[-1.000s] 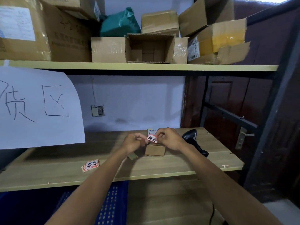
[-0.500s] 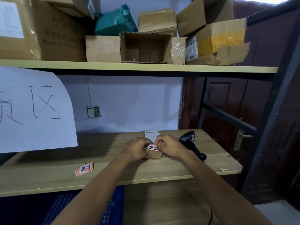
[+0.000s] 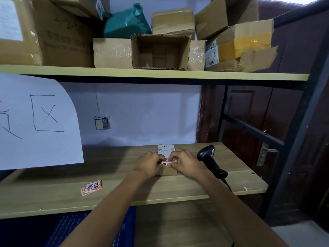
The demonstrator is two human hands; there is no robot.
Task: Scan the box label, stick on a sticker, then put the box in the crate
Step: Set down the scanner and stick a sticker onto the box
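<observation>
A small cardboard box (image 3: pixel 167 172) lies on the wooden shelf board (image 3: pixel 124 189), with a white shipping label (image 3: pixel 166 149) on its far top. My left hand (image 3: pixel 149 164) and my right hand (image 3: pixel 185 163) rest on the box and together pinch a red-and-white sticker (image 3: pixel 166 163) down against its near top edge. A black handheld scanner (image 3: pixel 210 161) lies just right of my right hand. A small stack of the same stickers (image 3: pixel 91 187) sits on the board to the left. Below the board, part of a blue crate (image 3: pixel 67 229) shows.
A large white paper sign (image 3: pixel 37 122) hangs at the left. The upper shelf (image 3: pixel 153 73) carries several cardboard boxes and a green bag (image 3: pixel 126 22). A dark metal rack frame (image 3: pixel 249 129) and a door stand at the right.
Both hands came down from above the box with the sticker and now press it onto the box top. The camera view shifted slightly left.
</observation>
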